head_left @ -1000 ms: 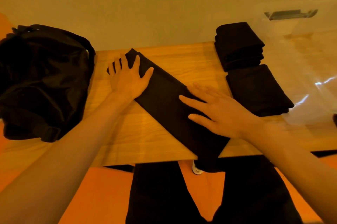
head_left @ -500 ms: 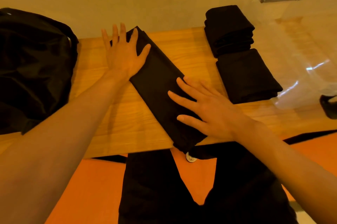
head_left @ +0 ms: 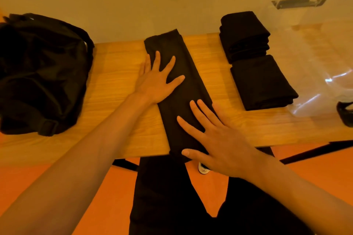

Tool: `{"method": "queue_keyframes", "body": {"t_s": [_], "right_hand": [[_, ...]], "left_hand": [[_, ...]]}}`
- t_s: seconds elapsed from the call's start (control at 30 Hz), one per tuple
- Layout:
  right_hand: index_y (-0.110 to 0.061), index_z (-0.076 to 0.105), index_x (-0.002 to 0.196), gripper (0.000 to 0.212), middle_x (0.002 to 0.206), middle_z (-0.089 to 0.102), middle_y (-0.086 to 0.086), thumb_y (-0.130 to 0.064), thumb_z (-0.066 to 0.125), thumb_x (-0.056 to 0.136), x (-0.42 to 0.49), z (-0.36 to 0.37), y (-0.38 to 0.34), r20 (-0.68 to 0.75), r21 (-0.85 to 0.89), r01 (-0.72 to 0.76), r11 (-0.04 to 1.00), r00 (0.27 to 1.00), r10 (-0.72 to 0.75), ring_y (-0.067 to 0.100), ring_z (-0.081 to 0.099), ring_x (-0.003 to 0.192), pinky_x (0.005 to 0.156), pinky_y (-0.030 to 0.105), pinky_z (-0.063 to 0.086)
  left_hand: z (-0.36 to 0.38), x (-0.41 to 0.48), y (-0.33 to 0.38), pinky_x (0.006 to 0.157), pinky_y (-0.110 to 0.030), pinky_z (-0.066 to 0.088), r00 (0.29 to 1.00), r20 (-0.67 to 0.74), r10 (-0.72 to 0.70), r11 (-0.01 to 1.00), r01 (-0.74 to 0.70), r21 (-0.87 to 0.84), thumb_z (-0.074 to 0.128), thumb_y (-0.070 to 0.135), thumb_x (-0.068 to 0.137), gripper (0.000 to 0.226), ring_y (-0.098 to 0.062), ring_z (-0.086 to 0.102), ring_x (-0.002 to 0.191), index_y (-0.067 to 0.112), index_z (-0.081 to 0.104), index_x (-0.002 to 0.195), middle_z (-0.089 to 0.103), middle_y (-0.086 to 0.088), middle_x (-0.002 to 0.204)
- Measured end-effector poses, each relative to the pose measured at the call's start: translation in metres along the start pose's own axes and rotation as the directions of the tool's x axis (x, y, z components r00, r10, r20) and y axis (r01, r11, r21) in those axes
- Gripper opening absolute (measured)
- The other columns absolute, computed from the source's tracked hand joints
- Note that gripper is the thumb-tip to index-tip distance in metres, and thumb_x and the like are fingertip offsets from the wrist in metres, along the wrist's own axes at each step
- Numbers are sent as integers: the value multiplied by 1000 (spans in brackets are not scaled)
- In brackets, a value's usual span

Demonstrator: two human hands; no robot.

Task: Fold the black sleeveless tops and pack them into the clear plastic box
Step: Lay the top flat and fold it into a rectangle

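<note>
I see the black sleeveless top [head_left: 183, 74] folded into a long narrow strip that lies across the wooden bench [head_left: 118, 89], running from the far edge to the near edge. My view of its near end is blocked by the right hand [head_left: 215, 139], so I cannot tell how far it passes the edge.

The left hand [head_left: 156, 80] lies flat on the far half of the strip. Its fingers are straight and spread, gripping nothing, and its outer side rests on bare wood. The right hand presses the near half in the same way, fingers released and extended.

To the right, apart from the strip, sit a stack of folded tops [head_left: 244, 36] and, nearer, a single folded pile [head_left: 261, 83]. How many pieces each holds is lost in the black.

The clear plastic box [head_left: 324, 47] is at the far right, partly cut off. Its walls show only as glare, with a dark clip [head_left: 299, 3] on the far side. I cannot tell whether the folded piles touch it.

A black bag [head_left: 38, 74] sits at the left, cropped by the frame. A dark object [head_left: 345, 113] at the right edge is too cut off to identify.
</note>
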State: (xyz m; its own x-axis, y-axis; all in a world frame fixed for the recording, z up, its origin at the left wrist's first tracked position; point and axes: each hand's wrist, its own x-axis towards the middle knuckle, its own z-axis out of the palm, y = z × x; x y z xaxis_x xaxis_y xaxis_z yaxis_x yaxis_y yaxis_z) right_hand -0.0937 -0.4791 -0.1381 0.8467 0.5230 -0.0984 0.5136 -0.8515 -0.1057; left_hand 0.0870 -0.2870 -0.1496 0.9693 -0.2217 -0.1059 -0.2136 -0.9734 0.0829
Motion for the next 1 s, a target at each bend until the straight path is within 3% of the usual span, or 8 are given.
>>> {"method": "queue_keyframes", "body": {"t_s": [0.1,0.17,0.3,0.47,0.63,0.73,0.87,1.0], "right_hand": [[-34,2,161,77,168,-11,11,-77,9,97,3,-18,-2,-98,-28,49,998,994,-51,26,-23,153,124,51,-9],[-34,-1,161,74,168,-12,7,-74,12,99,19,-26,1,-49,-40,183,982,982,-185,22,-24,152,124,49,-11],[-37,2,160,71,169,-5,6,-72,19,100,51,-16,2,80,-70,422,904,906,-416,22,-17,154,125,49,-7],[-38,0,160,76,169,-8,6,-77,18,97,52,-7,-6,77,-69,406,911,913,-401,25,-18,154,124,52,-6],[-37,5,161,71,169,-8,4,-72,18,100,52,-12,-8,83,32,390,920,917,-391,21,-21,153,124,50,-10],[-37,11,160,65,169,-8,4,-67,19,103,51,-14,-8,65,103,396,912,912,-404,19,-22,153,124,49,-10],[-35,7,161,67,168,-12,5,-68,16,103,52,-12,-6,75,94,406,909,907,-413,21,-23,152,123,51,-11],[-34,2,161,72,167,-17,5,-70,16,101,55,-10,-6,94,95,417,904,900,-426,22,-27,151,120,51,-16]], "left_hand": [[-6,-4,1,122,-56,-13,990,-142,19,1000,-18,5,12,84,89,82,-37,-23,152,43,5,159,-17,-9,168],[-12,-8,4,124,-52,-11,964,-237,118,993,-110,48,11,80,91,80,-32,-20,153,39,9,160,-14,-8,169],[-9,0,3,127,-45,-6,985,-26,168,985,-166,52,12,77,94,78,-27,-16,155,39,0,161,-12,-10,169],[-5,26,-8,126,-47,-7,986,49,161,984,-164,74,14,86,87,86,-30,-19,154,44,-7,159,-16,-12,168],[-15,73,-2,126,-48,-9,994,-39,100,991,-96,93,10,83,90,92,-28,-15,155,28,-6,162,-11,-11,169],[-17,102,1,125,-49,-8,999,-7,46,997,-46,60,10,85,89,92,-29,-15,155,31,-6,162,-12,-7,169],[-19,128,15,125,-53,-7,976,55,212,973,-216,82,11,85,88,86,-28,-15,155,41,-1,161,-11,2,170],[-17,139,29,125,-54,-3,942,47,331,937,-334,100,13,81,92,82,-21,-9,156,38,1,161,-6,7,170]]}}
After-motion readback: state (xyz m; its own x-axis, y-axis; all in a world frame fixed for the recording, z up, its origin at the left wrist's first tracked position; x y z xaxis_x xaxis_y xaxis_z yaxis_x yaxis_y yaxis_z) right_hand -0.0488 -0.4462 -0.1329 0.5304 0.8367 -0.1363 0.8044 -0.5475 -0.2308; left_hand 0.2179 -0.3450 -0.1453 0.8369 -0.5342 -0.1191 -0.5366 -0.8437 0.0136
